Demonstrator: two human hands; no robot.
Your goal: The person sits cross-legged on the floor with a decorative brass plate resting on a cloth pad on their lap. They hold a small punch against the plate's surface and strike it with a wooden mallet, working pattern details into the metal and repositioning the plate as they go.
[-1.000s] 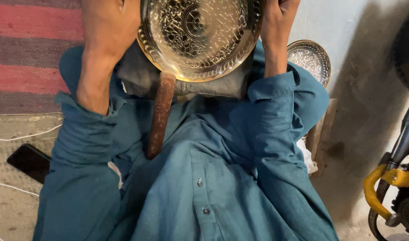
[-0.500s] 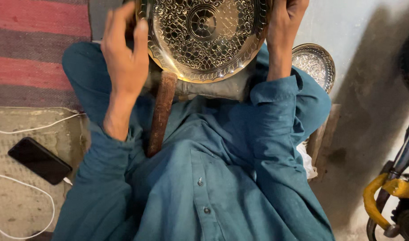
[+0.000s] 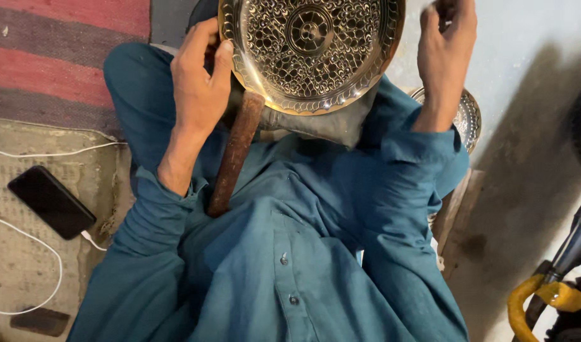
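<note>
The plate (image 3: pixel 310 54), an engraved brass round, lay on a grey pad (image 3: pixel 328 123) in the lap, its left rim under the left hand (image 3: pixel 198 88): thumb on the rim, fingers curled behind it. The right hand (image 3: pixel 445 57) hovered just off the right edge, fingers loosely bent, holding nothing I could make out. It looked stiff, fairly heavy and slick (polished metal), best gripped at the rim. A wooden handle (image 3: pixel 233 155) ran below the left fingers.
</note>
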